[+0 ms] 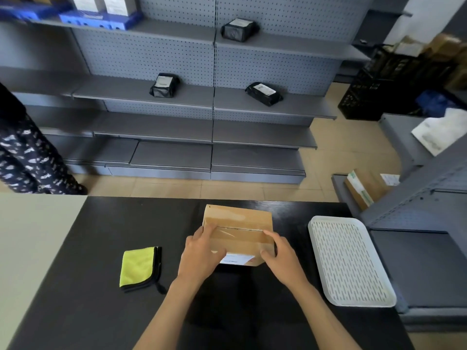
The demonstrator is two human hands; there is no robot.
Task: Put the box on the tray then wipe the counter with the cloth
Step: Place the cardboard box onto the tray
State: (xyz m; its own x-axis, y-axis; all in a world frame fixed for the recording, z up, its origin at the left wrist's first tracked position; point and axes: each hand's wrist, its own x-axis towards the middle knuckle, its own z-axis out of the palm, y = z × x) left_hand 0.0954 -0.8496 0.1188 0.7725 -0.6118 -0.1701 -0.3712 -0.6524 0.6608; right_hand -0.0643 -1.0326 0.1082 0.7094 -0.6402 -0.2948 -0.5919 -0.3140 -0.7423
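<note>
Progress: first step is only getting under way; box not yet on the tray, wiping not begun.
Box (238,232): cardboard, taped seam on top, sitting mid-counter (101,286), well short of the tray.
Left hand (202,253): fingers are wrapping the box's left end, thumb lying across the top.
Right hand (280,253): is closing on the right end in the same way; whether the box is lifting off the surface I cannot tell.
Tray (351,261): white, slotted, to the right of the box, holding nothing.
Cloth (139,267): yellow-green, folded, lying untouched left of the box.
Remaining: carry box right, set it on the tray, then take the cloth and wipe.
</note>
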